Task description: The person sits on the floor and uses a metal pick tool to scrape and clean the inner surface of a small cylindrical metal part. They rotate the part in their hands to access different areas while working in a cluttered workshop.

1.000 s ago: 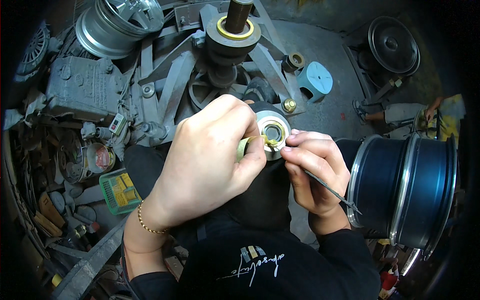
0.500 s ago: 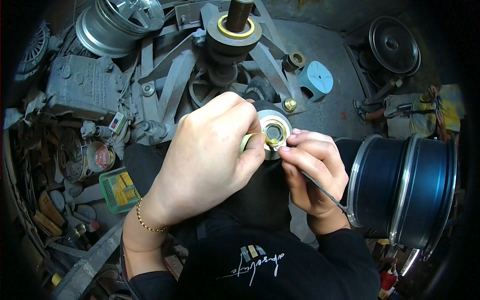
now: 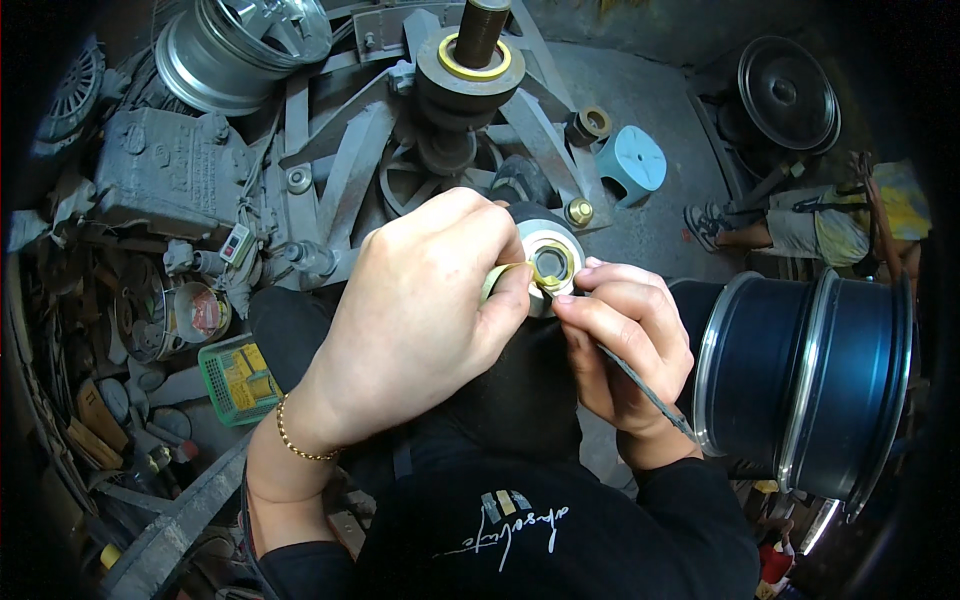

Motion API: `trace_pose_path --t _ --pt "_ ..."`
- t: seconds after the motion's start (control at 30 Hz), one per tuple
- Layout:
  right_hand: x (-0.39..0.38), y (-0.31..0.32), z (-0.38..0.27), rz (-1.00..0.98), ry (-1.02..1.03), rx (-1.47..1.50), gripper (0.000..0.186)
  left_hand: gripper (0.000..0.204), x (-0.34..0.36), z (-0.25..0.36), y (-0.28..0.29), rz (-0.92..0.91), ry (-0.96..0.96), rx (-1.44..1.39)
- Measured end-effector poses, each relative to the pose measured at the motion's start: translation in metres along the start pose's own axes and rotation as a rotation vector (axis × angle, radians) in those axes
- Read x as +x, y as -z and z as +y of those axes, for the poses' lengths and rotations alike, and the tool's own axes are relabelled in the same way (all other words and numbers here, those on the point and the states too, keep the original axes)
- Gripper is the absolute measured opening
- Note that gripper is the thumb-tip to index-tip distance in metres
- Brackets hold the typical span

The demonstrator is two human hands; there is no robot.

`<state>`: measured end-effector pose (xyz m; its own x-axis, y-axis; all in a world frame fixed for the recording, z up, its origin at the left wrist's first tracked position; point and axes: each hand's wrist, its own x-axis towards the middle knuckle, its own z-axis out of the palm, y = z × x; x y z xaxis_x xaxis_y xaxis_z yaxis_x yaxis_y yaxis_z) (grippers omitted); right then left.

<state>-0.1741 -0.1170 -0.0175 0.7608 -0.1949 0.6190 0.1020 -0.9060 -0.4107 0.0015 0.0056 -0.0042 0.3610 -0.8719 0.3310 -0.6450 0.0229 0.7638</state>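
Observation:
Between my hands a round part with a white face and a yellow-rimmed centre bore rests over my dark-clothed leg. My left hand is closed, pinching a pale yellow tape at the bore's left edge; its curled fingers hide part of the tape and of the round part. My right hand is closed on a thin dark tool slanting down to the right, with fingertips at the lower right of the white face, beside the tape. The tool's working tip is too small to make out.
A steel frame with an upright threaded shaft stands ahead. A blue stool, blue wheel rims, silver rim and green basket surround me. At right, another person's legs and hand show beside a lid-like disc.
My right fingers and the tool have shifted slightly left and up at the bore. My left hand stays nearly in place. The other person on the right has moved a foot leftward.

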Motion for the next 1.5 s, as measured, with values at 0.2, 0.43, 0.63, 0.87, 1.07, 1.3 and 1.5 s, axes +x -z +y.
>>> trace_pose_path --t 0.2,0.43,0.63,0.87,1.07,1.3,1.5 --pt "0.002 0.007 0.0 -0.032 -0.009 0.019 0.035 0.01 -0.001 -0.002 0.0 0.007 -0.005 -0.016" --pt "0.005 0.019 0.012 -0.109 -0.034 0.123 0.032 0.01 -0.001 -0.002 -0.001 -0.001 0.08 -0.087" --pt "0.003 0.025 0.023 0.014 -0.145 0.376 0.011 0.009 -0.006 -0.008 0.0 -0.036 0.058 -0.188" --pt "0.009 0.027 0.019 -0.101 -0.285 0.325 0.041 0.009 -0.006 -0.008 -0.001 -0.03 0.031 -0.21" --pt "0.023 0.022 0.011 -0.216 -0.197 0.118 0.033 0.009 -0.006 -0.008 -0.002 -0.036 0.026 -0.219" --pt "0.032 0.02 0.007 -0.266 -0.139 0.016 0.025 0.009 -0.006 -0.009 0.0 -0.044 0.009 -0.165" --pt "0.031 0.023 0.01 -0.297 -0.112 0.014 0.025 0.009 -0.006 -0.01 0.0 -0.05 0.002 -0.154"
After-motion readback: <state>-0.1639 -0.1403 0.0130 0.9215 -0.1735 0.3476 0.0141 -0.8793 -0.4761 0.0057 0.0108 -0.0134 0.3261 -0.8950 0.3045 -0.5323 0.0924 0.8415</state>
